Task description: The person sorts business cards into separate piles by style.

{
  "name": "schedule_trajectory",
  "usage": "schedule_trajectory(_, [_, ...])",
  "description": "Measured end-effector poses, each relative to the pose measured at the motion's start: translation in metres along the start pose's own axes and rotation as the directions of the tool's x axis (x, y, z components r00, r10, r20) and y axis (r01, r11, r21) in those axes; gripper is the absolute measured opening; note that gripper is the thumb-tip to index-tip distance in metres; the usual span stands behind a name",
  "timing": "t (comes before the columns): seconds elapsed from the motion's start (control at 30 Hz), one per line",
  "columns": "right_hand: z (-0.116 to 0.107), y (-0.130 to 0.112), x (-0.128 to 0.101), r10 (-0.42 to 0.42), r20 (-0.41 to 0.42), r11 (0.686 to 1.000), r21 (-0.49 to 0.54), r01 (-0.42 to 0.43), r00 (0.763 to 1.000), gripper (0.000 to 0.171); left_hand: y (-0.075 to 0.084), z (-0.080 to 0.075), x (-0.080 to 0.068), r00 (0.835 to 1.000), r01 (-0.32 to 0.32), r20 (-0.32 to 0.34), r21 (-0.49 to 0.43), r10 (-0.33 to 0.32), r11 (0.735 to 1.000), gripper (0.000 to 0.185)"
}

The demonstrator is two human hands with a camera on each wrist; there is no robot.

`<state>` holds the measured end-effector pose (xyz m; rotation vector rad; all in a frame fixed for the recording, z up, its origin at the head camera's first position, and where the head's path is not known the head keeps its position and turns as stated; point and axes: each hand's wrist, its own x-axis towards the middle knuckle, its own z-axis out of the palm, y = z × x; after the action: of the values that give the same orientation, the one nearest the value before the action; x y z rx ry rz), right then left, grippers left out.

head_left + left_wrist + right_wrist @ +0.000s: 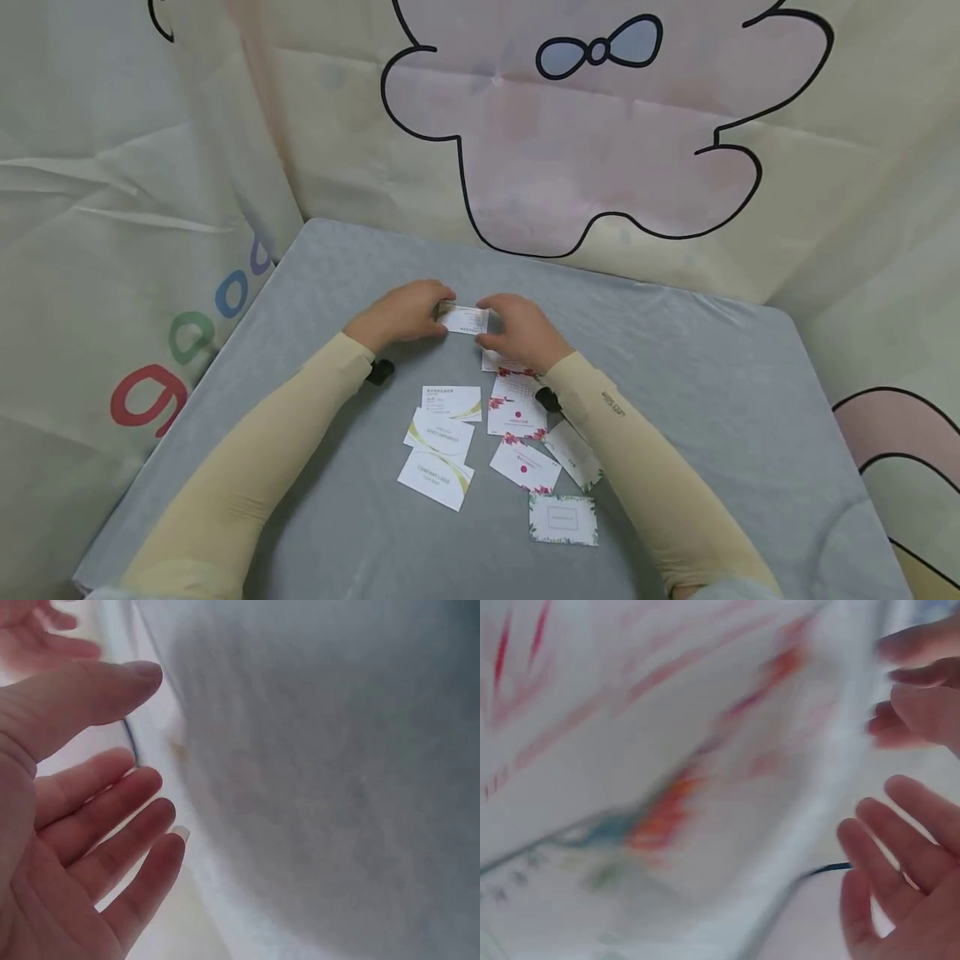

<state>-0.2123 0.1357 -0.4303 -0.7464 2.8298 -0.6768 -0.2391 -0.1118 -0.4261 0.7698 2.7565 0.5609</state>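
Note:
A small white printed card (462, 320) with a clear, glossy upper edge is between my two hands near the middle of the table. My left hand (405, 315) is at its left end and my right hand (521, 331) at its right end, thumbs toward me. Up close in the left wrist view, the left hand (82, 847) has its fingers extended, with nothing visible in it. The right hand (911, 877) also shows spread, relaxed fingers in the right wrist view. Whether the fingertips touch the card is unclear.
Nearer me lie white cards with gold curves (438, 435), overlapping in a column. Right of them are cards with red flowers (517, 408), a tilted card (573, 454) partly under the right forearm, and a leaf-bordered card (563, 519). A grey cloth covers the table (337, 517); printed curtains hang behind.

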Motion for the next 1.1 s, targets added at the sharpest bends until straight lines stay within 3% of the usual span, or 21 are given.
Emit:
schedule_trajectory(0.1, [-0.012,-0.028,-0.033,-0.112,-0.053,0.991,-0.079,0.108,0.992,0.054,0.012,-0.004,-0.024,0.999,-0.025,-0.029,-0.001,0.025,1.0,0.058])
schedule_trajectory(0.2, [-0.011,-0.06,-0.08,-0.214,-0.077,0.963,-0.184,0.197,0.974,0.051,0.029,-0.005,-0.065,0.995,-0.09,-0.043,-0.013,0.09,0.996,0.055])
schedule_trajectory(0.37, [0.022,-0.098,-0.146,-0.284,-0.065,0.916,-0.313,0.251,0.957,0.051,0.059,0.013,-0.138,0.984,-0.175,0.015,-0.043,0.176,0.984,0.05])
schedule_trajectory(0.47, [0.044,-0.108,-0.162,-0.282,-0.071,0.896,-0.375,0.236,0.957,0.048,0.065,0.029,-0.162,0.982,-0.183,0.047,-0.048,0.185,0.982,0.053])
schedule_trajectory(0.7, [0.067,-0.112,-0.17,-0.269,-0.067,0.875,-0.433,0.215,0.961,0.045,0.065,0.047,-0.18,0.984,-0.174,0.025,-0.019,0.174,0.985,0.058])
schedule_trajectory(0.93, [0.068,-0.113,-0.173,-0.252,-0.069,0.872,-0.448,0.196,0.965,0.043,0.066,0.05,-0.183,0.981,-0.193,0.015,0.003,0.193,0.981,0.055])
schedule_trajectory(1.1, [0.068,-0.114,-0.173,-0.236,-0.071,0.887,-0.423,0.185,0.969,0.04,0.068,0.051,-0.184,0.981,-0.192,0.01,0.017,0.192,0.981,0.053])
